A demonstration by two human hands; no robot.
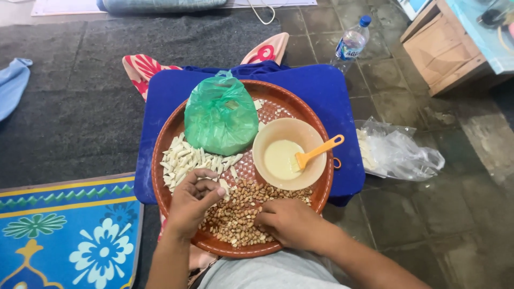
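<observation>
Head view, looking down on a person's two forearms entering from the bottom edge over a round brown tray (171, 131), which sits on a blue cushion (321, 88). The left hand (191, 203) is raised slightly over the tray's near-left part, palm turned inward, thumb and fingers curled together and pinching one small white dough piece (223, 185) at their tips. The right hand (286, 222) lies palm down on the heap of peanuts (241, 206), fingers bent and drawn close, their tips buried among the nuts; whether they grip any nut cannot be told.

The peanuts form one loose heap on the near part of the tray, too many to count. One pile of pale rolled dough sticks (187, 160) lies on the tray's left side, just beyond the left hand, also too many to count. One knotted green plastic bag (220, 118) stands at the far middle of the tray. One beige bowl (316, 166) at the right holds a pale liquid, with one orange brush (319, 151) resting in it, handle over the rim. Off the tray: one clear plastic bag (399, 152) on the tiled floor at right, one water bottle (352, 43) beyond, one patterned blue mat (69, 235) at left.
</observation>
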